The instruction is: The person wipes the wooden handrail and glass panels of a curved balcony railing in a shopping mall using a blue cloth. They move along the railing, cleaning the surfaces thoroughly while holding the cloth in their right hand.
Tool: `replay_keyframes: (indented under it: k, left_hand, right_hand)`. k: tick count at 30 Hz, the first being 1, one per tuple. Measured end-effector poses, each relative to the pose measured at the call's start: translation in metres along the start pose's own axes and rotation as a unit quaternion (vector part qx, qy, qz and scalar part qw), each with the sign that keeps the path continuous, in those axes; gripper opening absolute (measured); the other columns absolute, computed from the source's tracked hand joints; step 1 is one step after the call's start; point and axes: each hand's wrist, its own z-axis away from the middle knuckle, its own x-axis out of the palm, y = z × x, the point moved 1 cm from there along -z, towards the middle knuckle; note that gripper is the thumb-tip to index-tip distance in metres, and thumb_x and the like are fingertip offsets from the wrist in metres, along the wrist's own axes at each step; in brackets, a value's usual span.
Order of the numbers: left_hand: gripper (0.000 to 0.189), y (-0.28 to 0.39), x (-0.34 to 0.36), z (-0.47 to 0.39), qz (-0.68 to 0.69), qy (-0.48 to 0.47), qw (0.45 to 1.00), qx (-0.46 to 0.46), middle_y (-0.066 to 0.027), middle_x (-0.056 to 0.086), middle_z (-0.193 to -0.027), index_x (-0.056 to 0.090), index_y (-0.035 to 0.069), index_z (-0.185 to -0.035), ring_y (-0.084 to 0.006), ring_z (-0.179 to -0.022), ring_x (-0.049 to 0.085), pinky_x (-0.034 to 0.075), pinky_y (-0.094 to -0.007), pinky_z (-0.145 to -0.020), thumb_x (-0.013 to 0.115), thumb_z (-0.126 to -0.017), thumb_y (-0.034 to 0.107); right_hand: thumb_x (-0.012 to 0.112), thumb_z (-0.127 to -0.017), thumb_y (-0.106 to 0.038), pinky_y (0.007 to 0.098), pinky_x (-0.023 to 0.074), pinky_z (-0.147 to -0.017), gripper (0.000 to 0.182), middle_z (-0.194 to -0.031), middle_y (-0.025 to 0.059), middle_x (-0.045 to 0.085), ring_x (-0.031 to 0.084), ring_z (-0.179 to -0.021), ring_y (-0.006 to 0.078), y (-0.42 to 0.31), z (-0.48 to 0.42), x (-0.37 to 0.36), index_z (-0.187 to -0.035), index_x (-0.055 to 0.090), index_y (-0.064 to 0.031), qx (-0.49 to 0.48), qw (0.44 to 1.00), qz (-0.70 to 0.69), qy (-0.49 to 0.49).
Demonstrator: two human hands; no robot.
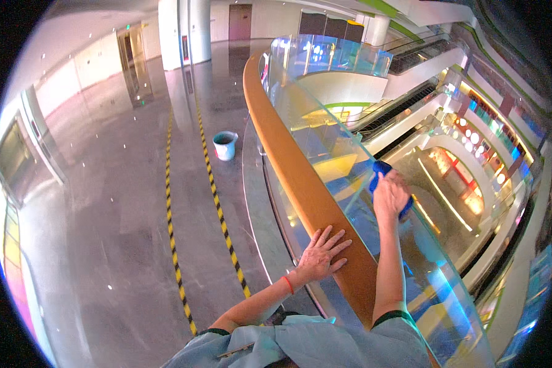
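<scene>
My left hand (pixel 321 257) rests palm down on the brown curved handrail (pixel 299 184), fingers spread, with a red band at the wrist. My right hand (pixel 391 193) reaches past the rail and grips a blue cloth (pixel 381 169) at the upper edge of the glass balustrade panel (pixel 331 147). Part of the cloth hangs out on both sides of the hand. Slight blur covers the right fingers, and the palm side is hidden.
A light-coloured bucket (pixel 225 146) stands on the grey floor (pixel 119 221), left of the rail. Yellow-black striped tape (pixel 218 207) runs along the floor in two lines. Beyond the glass lies an open drop with escalators (pixel 398 110) and lit lower levels. A white column (pixel 184 34) rises farther back.
</scene>
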Motion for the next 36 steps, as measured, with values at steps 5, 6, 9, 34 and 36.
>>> replay_keyframes:
  k: [5, 6, 9, 34, 36]
  left_hand:
    - [0.058, -0.079, -0.023, -0.021, -0.064, -0.02, 0.997, -0.039, -0.0035, 0.031, -0.157, 0.04, 0.029, -0.148, -0.0408, -0.146, 0.018, 0.015, -0.0572, -0.118, 0.052, -0.094, 0.049]
    - [0.059, -0.086, -0.024, -0.02, -0.066, -0.026, 0.996, -0.053, -0.0034, 0.031, -0.157, 0.039, 0.029, -0.148, -0.0408, -0.146, 0.018, 0.015, -0.0579, -0.118, 0.053, -0.094, 0.049]
    - [0.06, -0.108, -0.024, -0.022, -0.065, -0.036, 0.994, -0.077, -0.0029, 0.03, -0.158, 0.038, 0.03, -0.149, -0.04, -0.147, 0.016, 0.013, -0.0619, -0.117, 0.053, -0.094, 0.05]
    - [0.063, -0.362, -0.042, -0.15, -0.019, 0.0, 0.999, 0.044, -0.005, 0.036, -0.155, 0.041, 0.024, -0.148, -0.0392, -0.145, 0.023, 0.018, -0.0531, -0.119, 0.046, -0.095, 0.059]
    - [0.064, -0.379, -0.039, -0.158, 0.0, -0.007, 0.998, 0.058, -0.006, 0.035, -0.155, 0.041, 0.024, -0.147, -0.0407, -0.145, 0.022, 0.018, -0.0533, -0.119, 0.045, -0.094, 0.061]
  right_hand:
    - [0.06, -0.09, -0.039, 0.0383, 0.0491, -0.068, 0.033, -0.081, 0.0081, 0.06, 0.062, -0.076, 0.0244, -0.076, -0.05, 0.044, -0.09, 0.057, -0.0064, 0.007, 1.0, 0.003, 0.015]
    - [0.06, -0.09, -0.038, 0.0382, 0.0489, -0.068, 0.031, -0.08, 0.0078, 0.06, 0.062, -0.076, 0.0243, -0.087, -0.055, 0.05, -0.089, 0.058, -0.0067, 0.003, 1.0, -0.011, 0.016]
    - [0.062, -0.089, -0.033, 0.0382, 0.0478, -0.067, 0.025, -0.077, 0.0069, 0.061, 0.063, -0.075, 0.0237, -0.122, -0.079, 0.079, -0.084, 0.059, -0.0081, -0.011, 0.998, -0.052, 0.028]
    - [0.065, -0.088, -0.046, 0.0461, 0.0503, -0.084, 0.054, -0.105, 0.0222, 0.063, 0.062, -0.096, 0.0375, -0.1, -0.06, 0.059, -0.11, 0.057, 0.0026, 0.065, 0.991, 0.065, -0.095]
    - [0.063, -0.089, -0.047, 0.0459, 0.0501, -0.084, 0.055, -0.103, 0.0212, 0.063, 0.062, -0.097, 0.037, -0.101, -0.064, 0.064, -0.111, 0.056, 0.0027, 0.083, 0.985, 0.117, -0.099]
